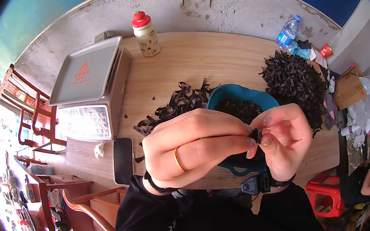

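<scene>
Wooden bench (207,50) up against a rough wall (169,4). Left hand (188,145) and right hand (288,139) both pinch a small dark piece (256,135) over a teal basket (264,99), probably so dropped bits land inside. Left pile (182,103) and right pile (294,83) of dark strips flank it, guess that keeps them reachable.

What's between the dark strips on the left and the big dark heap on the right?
In the head view, a teal basin holding small dark pieces stands between them.
</scene>
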Demonstrator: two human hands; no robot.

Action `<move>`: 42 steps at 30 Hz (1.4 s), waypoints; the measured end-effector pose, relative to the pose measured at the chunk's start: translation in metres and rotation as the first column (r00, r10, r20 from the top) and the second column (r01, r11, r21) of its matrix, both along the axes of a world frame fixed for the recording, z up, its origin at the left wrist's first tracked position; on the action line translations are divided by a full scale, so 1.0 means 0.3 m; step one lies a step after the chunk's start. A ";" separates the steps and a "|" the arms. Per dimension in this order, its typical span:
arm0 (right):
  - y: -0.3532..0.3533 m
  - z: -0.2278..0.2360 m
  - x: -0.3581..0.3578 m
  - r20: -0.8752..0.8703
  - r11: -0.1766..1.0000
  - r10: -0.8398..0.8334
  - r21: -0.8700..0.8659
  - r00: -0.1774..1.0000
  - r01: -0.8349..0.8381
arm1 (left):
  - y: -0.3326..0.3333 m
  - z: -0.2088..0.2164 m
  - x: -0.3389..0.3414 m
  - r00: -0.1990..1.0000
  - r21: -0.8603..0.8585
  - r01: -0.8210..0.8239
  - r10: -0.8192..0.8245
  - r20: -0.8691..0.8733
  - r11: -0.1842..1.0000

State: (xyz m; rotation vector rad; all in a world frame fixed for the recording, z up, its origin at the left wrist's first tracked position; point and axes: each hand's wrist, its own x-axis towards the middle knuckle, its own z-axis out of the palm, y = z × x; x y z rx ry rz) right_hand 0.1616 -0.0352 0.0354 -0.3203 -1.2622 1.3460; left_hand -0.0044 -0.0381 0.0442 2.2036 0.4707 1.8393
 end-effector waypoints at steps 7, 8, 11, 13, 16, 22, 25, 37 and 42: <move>0.012 0.000 0.012 0.147 0.998 0.047 0.036 0.988 -0.052 | 0.008 -0.006 -0.009 0.998 0.046 -0.044 0.046 -0.043 0.998; 0.012 -0.001 0.015 0.148 0.998 0.043 0.037 0.988 -0.049 | 0.015 -0.004 -0.009 0.997 0.076 -0.032 0.037 -0.063 0.997; 0.011 -0.005 0.021 0.160 0.999 0.029 0.034 0.987 -0.035 | 0.028 0.010 0.002 0.996 0.074 -0.010 0.016 -0.085 0.997; 0.010 -0.007 0.015 0.131 0.999 0.041 0.022 0.991 -0.044 | 0.021 0.001 0.010 0.997 0.042 -0.009 0.012 -0.075 0.999; 0.010 -0.001 0.015 0.143 1.000 0.001 0.026 0.990 -0.005 | 0.026 -0.014 0.019 0.999 0.007 0.009 -0.009 -0.037 1.000; 0.012 0.000 0.009 0.247 0.975 -0.201 0.142 0.948 0.170 | 0.020 -0.017 0.009 0.995 -0.003 -0.089 0.089 -0.032 0.996; 0.012 -0.014 0.015 0.210 0.963 -0.248 0.158 0.946 0.218 | 0.014 -0.012 -0.001 0.986 0.000 -0.125 0.125 -0.107 0.992; 0.004 -0.006 0.015 0.247 0.946 -0.306 0.184 0.920 0.265 | 0.008 -0.009 -0.005 0.975 0.006 -0.185 0.184 -0.125 0.983; 0.028 -0.027 0.025 0.216 0.949 -0.217 0.274 0.952 0.154 | 0.003 -0.013 -0.017 0.978 -0.020 -0.163 0.159 -0.135 0.986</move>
